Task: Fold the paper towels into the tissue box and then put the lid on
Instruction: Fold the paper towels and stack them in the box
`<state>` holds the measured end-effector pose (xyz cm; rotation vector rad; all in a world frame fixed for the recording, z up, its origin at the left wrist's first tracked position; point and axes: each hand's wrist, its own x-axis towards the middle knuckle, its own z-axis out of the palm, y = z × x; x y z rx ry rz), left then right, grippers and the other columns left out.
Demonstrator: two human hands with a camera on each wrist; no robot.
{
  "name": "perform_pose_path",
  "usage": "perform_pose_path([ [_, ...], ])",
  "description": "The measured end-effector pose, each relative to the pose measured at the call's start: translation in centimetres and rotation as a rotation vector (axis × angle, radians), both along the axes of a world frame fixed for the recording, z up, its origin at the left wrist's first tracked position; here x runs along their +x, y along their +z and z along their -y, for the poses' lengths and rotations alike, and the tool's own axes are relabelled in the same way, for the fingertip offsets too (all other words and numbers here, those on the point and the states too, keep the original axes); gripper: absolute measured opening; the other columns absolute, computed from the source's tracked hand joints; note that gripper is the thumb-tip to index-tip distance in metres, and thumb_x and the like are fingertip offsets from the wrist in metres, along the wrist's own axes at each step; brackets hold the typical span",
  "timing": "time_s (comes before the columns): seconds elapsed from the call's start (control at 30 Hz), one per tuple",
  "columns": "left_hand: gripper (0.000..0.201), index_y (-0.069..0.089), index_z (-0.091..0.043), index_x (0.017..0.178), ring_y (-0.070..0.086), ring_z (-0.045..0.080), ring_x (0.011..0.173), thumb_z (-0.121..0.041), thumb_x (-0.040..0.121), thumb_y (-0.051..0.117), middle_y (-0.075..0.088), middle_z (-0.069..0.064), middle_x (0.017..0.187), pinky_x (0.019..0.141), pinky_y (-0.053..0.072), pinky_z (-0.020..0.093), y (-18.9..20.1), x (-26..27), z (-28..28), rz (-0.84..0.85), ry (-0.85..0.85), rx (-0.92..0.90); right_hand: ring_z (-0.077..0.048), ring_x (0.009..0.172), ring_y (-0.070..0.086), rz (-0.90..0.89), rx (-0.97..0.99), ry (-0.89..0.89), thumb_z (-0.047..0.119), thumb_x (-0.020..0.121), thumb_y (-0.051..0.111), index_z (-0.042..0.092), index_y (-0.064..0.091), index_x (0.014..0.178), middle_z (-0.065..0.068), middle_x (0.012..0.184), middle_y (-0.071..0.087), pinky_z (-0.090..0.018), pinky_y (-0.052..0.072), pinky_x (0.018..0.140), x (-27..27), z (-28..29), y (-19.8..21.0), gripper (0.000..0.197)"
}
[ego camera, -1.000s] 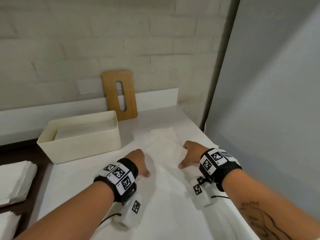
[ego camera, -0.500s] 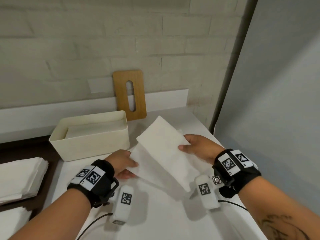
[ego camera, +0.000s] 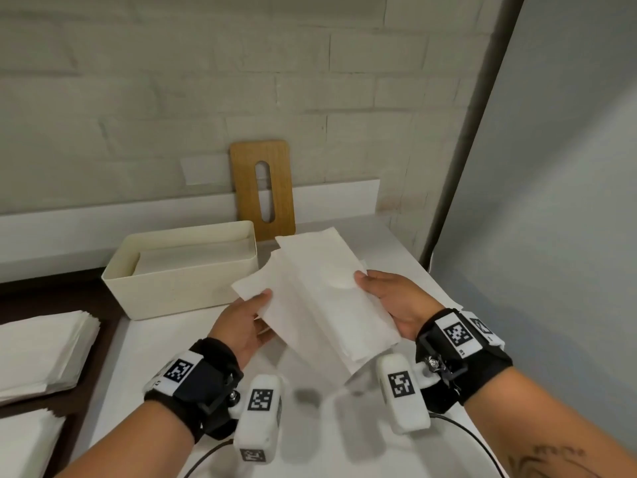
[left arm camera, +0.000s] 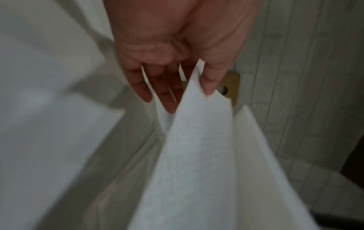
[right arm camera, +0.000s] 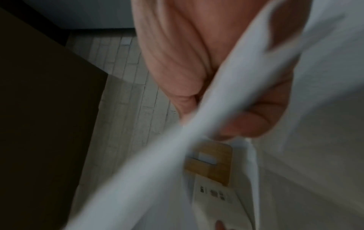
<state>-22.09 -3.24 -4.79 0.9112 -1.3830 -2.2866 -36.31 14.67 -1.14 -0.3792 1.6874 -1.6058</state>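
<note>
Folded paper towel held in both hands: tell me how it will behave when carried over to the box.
Probably floppy: the paper towel bends between the left hand and right hand. Likely very light, since fingertip holds carry it. Its layers may splay; the left wrist view shows separate edges fanning apart, so setting it flat in the tissue box may take both hands.

Lid [ego camera: 263, 190] stands behind tissue box [ego camera: 179, 281], paper stacks [ego camera: 41, 353] left.

A white surface [ego camera: 179, 346] runs up to the brick wall. On it sits an open cream box [ego camera: 179, 284] with paper inside — behind it, a wooden lid [ego camera: 262, 191] stands leaning against the wall. Stacks of paper towels [ego camera: 41, 353] lie at the left — on a darker part.
</note>
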Motion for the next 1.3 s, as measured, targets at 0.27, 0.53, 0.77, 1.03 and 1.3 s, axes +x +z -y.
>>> perform_pose_path([
  [0.27,0.022,0.061,-0.007,0.107,0.065,0.023,0.089,-0.014,0.094,0.044,0.068,0.010,0.099,0.083,0.049,0.035,2.2,0.1,-1.0,-0.184,0.073,0.043,-0.015,0.075,0.066,-0.210,0.315,0.038,0.019,0.095,0.051,0.013,0.063,0.085,-0.011,0.090,0.067,-0.028,0.055,0.072,0.1,-0.3,-1.8,0.016],
  [0.53,0.020,0.059,-0.007,0.107,0.064,0.025,0.089,-0.012,0.094,0.044,0.067,0.009,0.096,0.072,0.049,0.033,3.4,1.0,-1.0,-0.133,0.089,-0.194,-0.018,0.055,0.044,-0.330,0.592,0.082,0.023,0.095,0.045,0.008,0.053,0.091,-0.008,0.074,0.050,-0.025,0.037,0.047,1.3,-1.0,-1.6,0.018],
  [0.77,0.024,0.059,-0.014,0.114,0.065,0.029,0.100,-0.022,0.096,0.044,0.068,0.009,0.109,0.089,0.051,0.043,3.9,0.3,-2.7,-0.085,-0.095,-0.303,-0.014,0.086,0.063,-0.483,0.387,0.348,0.055,0.077,0.065,0.020,0.046,0.120,-0.002,0.105,0.062,-0.026,0.050,0.052,5.2,1.5,1.7,0.058],
  [1.03,0.047,0.056,-0.007,0.121,0.068,0.024,0.088,-0.033,0.081,0.053,0.069,0.014,0.106,0.071,0.057,0.035,6.0,1.1,-1.7,-0.271,-0.190,-0.162,-0.016,0.065,0.061,-0.177,-0.070,0.125,0.024,0.086,0.064,0.013,0.056,0.086,-0.008,0.082,0.064,-0.026,0.044,0.048,6.6,2.5,2.5,0.014],
  [1.3,0.040,0.055,-0.014,0.123,0.064,0.033,0.100,-0.033,0.088,0.054,0.065,0.016,0.114,0.084,0.054,0.047,6.9,0.8,-2.3,-0.288,-0.191,-0.180,-0.025,0.090,0.067,-0.201,-0.124,0.195,0.034,0.073,0.069,0.011,0.053,0.114,-0.011,0.102,0.068,-0.036,0.057,0.060,7.5,2.5,3.8,0.050],
])
